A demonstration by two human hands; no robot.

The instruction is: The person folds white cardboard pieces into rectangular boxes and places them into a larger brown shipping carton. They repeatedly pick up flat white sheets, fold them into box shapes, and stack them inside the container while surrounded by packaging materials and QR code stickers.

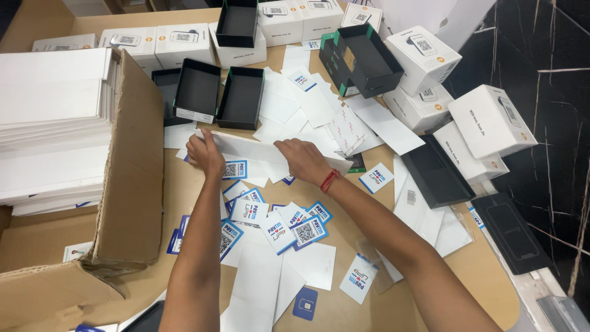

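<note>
Both my hands hold a long flat white cardboard piece [252, 147] over the brown table [485, 270]. My left hand [206, 154] grips its left end. My right hand [302, 160], with a red thread at the wrist, presses on its right part. Under and in front of the hands lie several white and blue cards with square code patterns [276, 227] and plain white sheets [258, 283]. Just beyond the white piece stand two open black box trays [198, 89] [241, 97].
A large brown carton [132, 172] at the left holds stacked white flat sheets [52, 123]. Several closed white boxes [488, 120] line the back and right. An open black box [369, 58], a black lid [436, 172] and a dark flat panel [510, 230] lie at right.
</note>
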